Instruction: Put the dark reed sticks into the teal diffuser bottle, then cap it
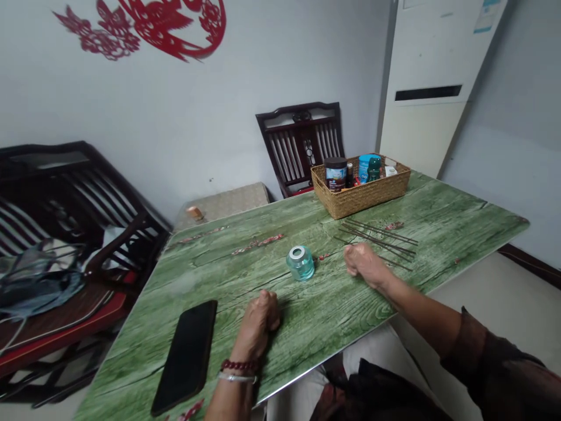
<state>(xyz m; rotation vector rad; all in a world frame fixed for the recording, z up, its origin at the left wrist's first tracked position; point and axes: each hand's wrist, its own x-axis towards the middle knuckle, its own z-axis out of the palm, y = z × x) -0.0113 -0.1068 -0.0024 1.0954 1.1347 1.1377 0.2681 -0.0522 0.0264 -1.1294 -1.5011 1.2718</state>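
- Head view: the left hand point(258, 325) is closed into a fist and is rested on the bench point(460, 234). Nothing is seen gripped in it, but the inside of the fist is hidden, so this cannot be fully told.
- The right hand point(366, 266) is closed in the same way and is placed on the bench, well apart from the left hand. Whether something small is held inside it cannot be told.
- A red bead bracelet point(239, 366) and a silver bangle point(236, 378) are worn on the left wrist.
- A small teal glass jar point(300, 263) with a silver collar is standing upright between the two hands, and it is touched by neither of them. Nothing is seen standing in its mouth.
- Thin dark sticks point(377, 240) are laid loosely on the bench just beyond the right hand. All of the visible sticks are lying there, and none is seen in the jar.
- A black smartphone point(186, 356) is lying on the bench just beside the left hand.
- Small pink dried sprigs point(258, 244) are scattered on the bench beyond the jar.
- A woven basket point(360, 196) is placed near the far edge of the bench. A dark jar point(335, 174), a blue tub point(366, 166) and a green bottle point(374, 169) are kept inside it.
- A dark wooden chair point(298, 140) is seen behind the bench, and a red paper-cut point(140, 29) is fixed on the wall.
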